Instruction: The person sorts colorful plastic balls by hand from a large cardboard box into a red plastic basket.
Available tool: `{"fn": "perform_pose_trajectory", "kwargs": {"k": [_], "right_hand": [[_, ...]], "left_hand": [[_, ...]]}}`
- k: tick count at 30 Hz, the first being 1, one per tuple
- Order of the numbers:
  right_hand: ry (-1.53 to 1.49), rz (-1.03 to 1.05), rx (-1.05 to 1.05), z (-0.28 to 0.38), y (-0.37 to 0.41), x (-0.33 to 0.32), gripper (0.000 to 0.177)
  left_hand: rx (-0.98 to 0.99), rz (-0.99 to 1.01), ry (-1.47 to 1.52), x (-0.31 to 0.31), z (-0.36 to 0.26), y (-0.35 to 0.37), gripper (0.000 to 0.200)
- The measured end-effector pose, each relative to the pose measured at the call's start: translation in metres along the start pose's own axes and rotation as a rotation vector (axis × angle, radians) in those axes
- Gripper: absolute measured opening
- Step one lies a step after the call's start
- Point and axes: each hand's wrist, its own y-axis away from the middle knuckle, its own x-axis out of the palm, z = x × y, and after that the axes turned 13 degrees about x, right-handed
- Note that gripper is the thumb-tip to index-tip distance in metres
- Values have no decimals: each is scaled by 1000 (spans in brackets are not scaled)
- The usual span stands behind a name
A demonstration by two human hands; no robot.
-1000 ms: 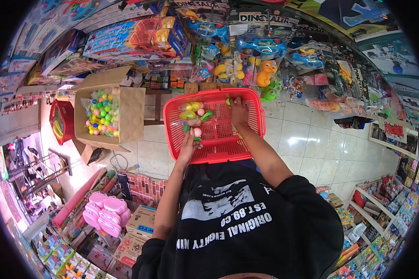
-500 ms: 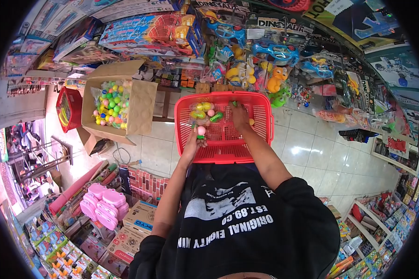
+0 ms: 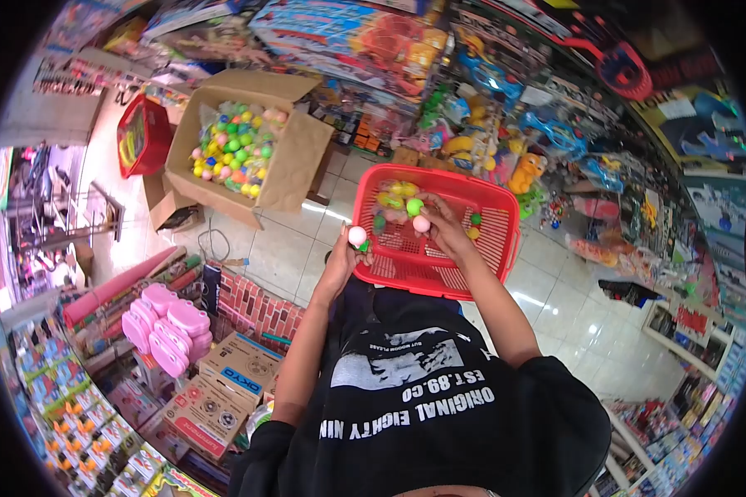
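Note:
A red plastic basket (image 3: pixel 510 248) with slotted sides is in front of my body. Over its left edge, my left hand (image 3: pixel 336 263) is closed around a pale pink ball (image 3: pixel 356 235), with a bit of green showing below it. My right hand (image 3: pixel 448 230) is above the basket, its fingers curled at a bright green ball (image 3: pixel 415 207) and another pink ball (image 3: pixel 421 224). Behind these, a clear bag of yellow balls (image 3: pixel 396 195) lies in the basket. On the right of the basket floor sit a green ball (image 3: pixel 476 219) and a yellow ball (image 3: pixel 473 234).
An open cardboard box (image 3: pixel 302 157) full of colourful balls stands at the left, beside a red container (image 3: pixel 145 137). Packaged toys line the shelf behind the basket. Pink cases (image 3: pixel 170 327) and cartons (image 3: pixel 224 389) are stacked at lower left. Tiled floor (image 3: pixel 572 290) shows at right.
My right hand has risen from the basket floor and moved toward my left hand, with green and pink balls at its fingers. My left hand keeps its pink ball. The view has turned left.

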Motion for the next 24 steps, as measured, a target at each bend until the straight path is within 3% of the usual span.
{"fn": "perform_pose_trajectory", "kwargs": {"k": [4,7,11,16,19,20,24], "right_hand": [[-208,279,160,6,2,71,31],[-228,356,234,-7,-17,124,27],[-70,462,238,-43,-50,190,27],[149,308,232,-85,-65,287,31],[204,437,302,-101,-77,323,29],[230,485,278,-105,-82,330,36],[301,363,268,-115,-95,362,35]], "left_hand": [[78,-89,34,-41,-12,15,58],[105,-85,36,-85,-29,33,59],[116,-161,49,-148,-59,67,56],[163,-232,85,-231,-89,111,56],[200,-274,133,-265,-102,138,50],[232,-288,113,-273,-108,144,45],[319,-298,153,-300,-128,150,31]]}}
